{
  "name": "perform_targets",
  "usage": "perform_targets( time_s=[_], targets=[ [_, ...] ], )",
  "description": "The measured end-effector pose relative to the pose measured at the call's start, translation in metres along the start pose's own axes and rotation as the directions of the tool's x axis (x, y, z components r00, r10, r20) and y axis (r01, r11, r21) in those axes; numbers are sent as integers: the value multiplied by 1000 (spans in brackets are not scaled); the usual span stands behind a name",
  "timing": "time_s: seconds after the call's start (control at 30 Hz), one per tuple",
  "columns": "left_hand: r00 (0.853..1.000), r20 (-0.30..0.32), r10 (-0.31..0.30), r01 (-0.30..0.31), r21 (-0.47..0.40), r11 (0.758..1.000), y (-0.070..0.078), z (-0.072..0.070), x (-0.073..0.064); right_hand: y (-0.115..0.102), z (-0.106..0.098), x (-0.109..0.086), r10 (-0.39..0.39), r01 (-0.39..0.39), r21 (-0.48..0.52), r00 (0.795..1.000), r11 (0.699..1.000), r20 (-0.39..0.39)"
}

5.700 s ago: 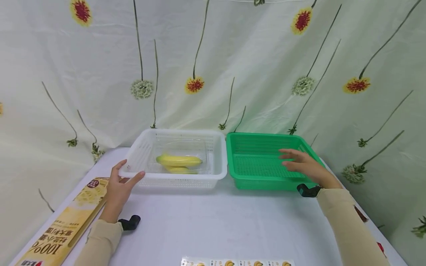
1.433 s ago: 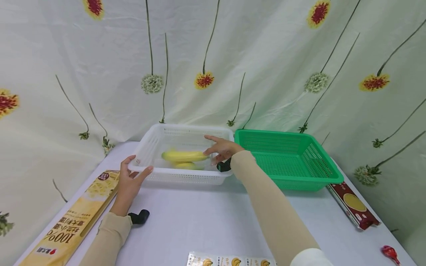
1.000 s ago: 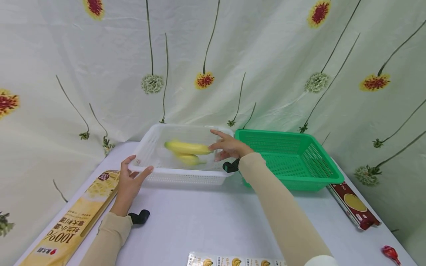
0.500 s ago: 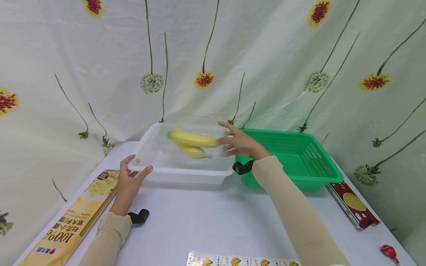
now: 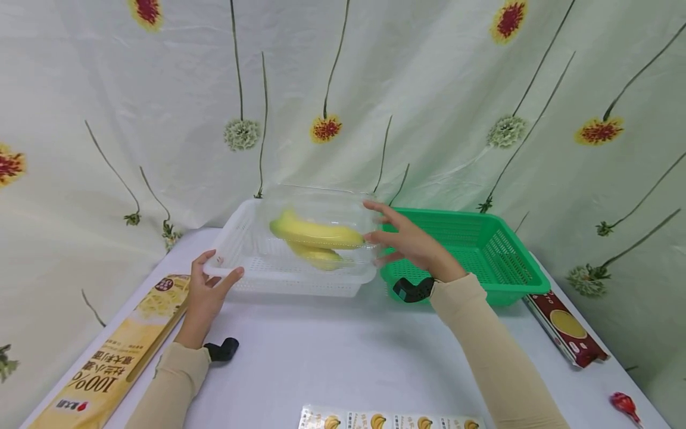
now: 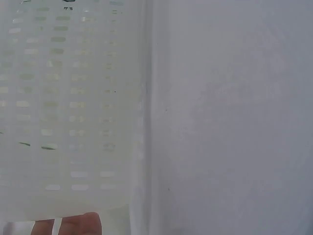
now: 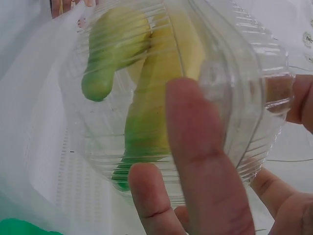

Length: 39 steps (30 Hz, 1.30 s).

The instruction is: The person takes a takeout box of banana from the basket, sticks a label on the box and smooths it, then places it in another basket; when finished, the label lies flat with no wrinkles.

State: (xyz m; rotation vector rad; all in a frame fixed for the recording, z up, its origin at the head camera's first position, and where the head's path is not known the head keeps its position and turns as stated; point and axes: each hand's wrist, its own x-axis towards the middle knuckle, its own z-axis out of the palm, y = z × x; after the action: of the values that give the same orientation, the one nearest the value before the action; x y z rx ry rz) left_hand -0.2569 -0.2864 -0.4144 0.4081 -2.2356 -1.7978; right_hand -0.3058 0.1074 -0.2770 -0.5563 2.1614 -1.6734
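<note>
My right hand (image 5: 415,244) grips the right end of a clear plastic box (image 5: 324,199) with yellow-green bananas (image 5: 316,232) inside. The box hangs tilted over the white basket (image 5: 300,287), in front of its back rim. In the right wrist view, fingers (image 7: 200,132) press one side of the ribbed box (image 7: 244,58), the thumb the other. My left hand (image 5: 203,304) holds the white basket's front left corner, thumb along the front rim. The left wrist view shows fingertips (image 6: 80,224) at the basket's slotted wall (image 6: 63,161).
A green basket (image 5: 514,295) stands right of the white one, partly behind my right hand. A yellow pasta pack (image 5: 112,357) lies at left, a dark red pack (image 5: 568,328) and a red wrapped lollipop (image 5: 623,402) at right. Banana stickers (image 5: 396,420) lie at the front edge.
My right hand has moved into the white basket, taken hold of the banana box, then lifted it up and toward the right. My left hand keeps its place on the rim.
</note>
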Motion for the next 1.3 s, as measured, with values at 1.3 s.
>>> perform_targets(
  time_s=[1.3],
  targets=[
    [1000, -27, -5, 6, 41, 999, -2, 2, 2, 52, -7, -146, -120, 121, -142, 993, 982, 13]
  ],
)
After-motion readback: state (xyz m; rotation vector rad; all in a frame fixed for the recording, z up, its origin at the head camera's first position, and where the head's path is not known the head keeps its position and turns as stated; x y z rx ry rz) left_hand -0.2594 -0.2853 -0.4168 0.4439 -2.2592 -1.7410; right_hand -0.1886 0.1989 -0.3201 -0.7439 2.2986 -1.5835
